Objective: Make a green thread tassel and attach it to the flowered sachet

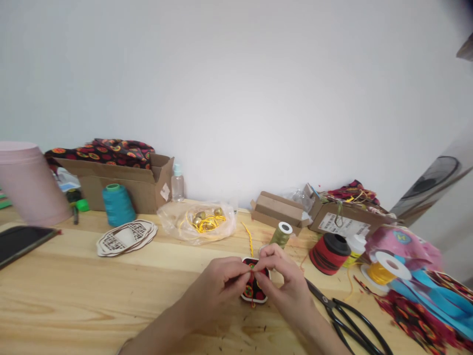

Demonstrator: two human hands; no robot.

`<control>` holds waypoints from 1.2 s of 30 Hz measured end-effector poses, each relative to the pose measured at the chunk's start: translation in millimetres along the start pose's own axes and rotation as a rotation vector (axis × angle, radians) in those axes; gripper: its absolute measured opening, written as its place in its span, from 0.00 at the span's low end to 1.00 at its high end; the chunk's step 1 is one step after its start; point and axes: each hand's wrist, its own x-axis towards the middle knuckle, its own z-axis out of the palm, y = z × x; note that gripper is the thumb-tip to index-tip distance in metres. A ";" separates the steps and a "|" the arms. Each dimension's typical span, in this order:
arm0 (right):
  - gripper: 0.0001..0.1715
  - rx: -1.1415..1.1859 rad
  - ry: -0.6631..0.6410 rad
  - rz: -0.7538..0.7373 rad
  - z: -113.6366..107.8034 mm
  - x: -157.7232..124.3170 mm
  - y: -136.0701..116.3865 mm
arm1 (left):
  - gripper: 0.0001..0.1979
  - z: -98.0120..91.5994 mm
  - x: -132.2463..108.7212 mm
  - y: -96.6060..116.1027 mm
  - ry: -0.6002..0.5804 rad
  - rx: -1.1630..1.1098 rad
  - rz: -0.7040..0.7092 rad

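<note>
A small rounded-square piece of dark patterned fabric with a white edge (254, 291) lies on the table before me. Over it, my left hand (227, 281) and my right hand (283, 276) meet, each with thumb and forefinger pinched together. Between the fingertips runs something thin and reddish, like a cord; its exact form is too small to make out. A yellow twisted cord (248, 239) stretches away from the top of the piece, and a small reddish loop hangs at its bottom. Black-handled scissors (345, 318) lie just right of my right hand.
Behind my hands stand a green thread spool (281, 235) and a plastic bag (173, 222) with bells and yellow cord. Wooden cut-outs (127, 239), a teal thread cone (118, 206) and a phone (25, 241) are leftward. A red-black spool (330, 254), yellow spool (388, 268) and blue ribbon (432, 301) lie rightward.
</note>
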 end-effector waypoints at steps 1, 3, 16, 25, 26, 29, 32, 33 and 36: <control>0.04 0.019 -0.006 0.028 -0.6 -0.3 -0.2 | 0.13 -0.7 0.0 -0.6 0.011 0.005 -0.001; 0.06 0.044 -0.026 0.062 -1.4 -0.4 -0.7 | 0.13 -1.9 0.1 -2.3 0.032 0.023 0.004; 0.11 0.045 -0.031 0.190 8.5 -2.3 4.7 | 0.12 -1.4 1.1 -0.4 0.045 -0.049 0.000; 0.05 -0.127 0.070 0.056 10.8 -6.8 9.3 | 0.11 -1.8 -0.5 -7.4 0.066 0.099 0.047; 0.05 -0.143 0.083 0.031 10.2 -6.0 8.0 | 0.11 -2.3 -0.7 -7.2 0.075 0.135 0.075; 0.05 -0.182 0.099 -0.030 9.0 -3.2 4.3 | 0.10 -3.5 -0.6 -5.2 0.100 0.259 0.175; 0.04 -0.206 0.107 -0.059 7.9 -1.5 3.4 | 0.12 -4.0 0.2 -3.3 0.113 0.352 0.233; 0.04 -0.214 0.108 -0.063 7.4 -1.3 3.6 | 0.13 -4.0 0.5 -3.0 0.115 0.368 0.239; 0.05 -0.231 0.082 -0.085 5.1 -1.3 4.4 | 0.12 -3.7 1.0 -2.6 0.109 0.376 0.227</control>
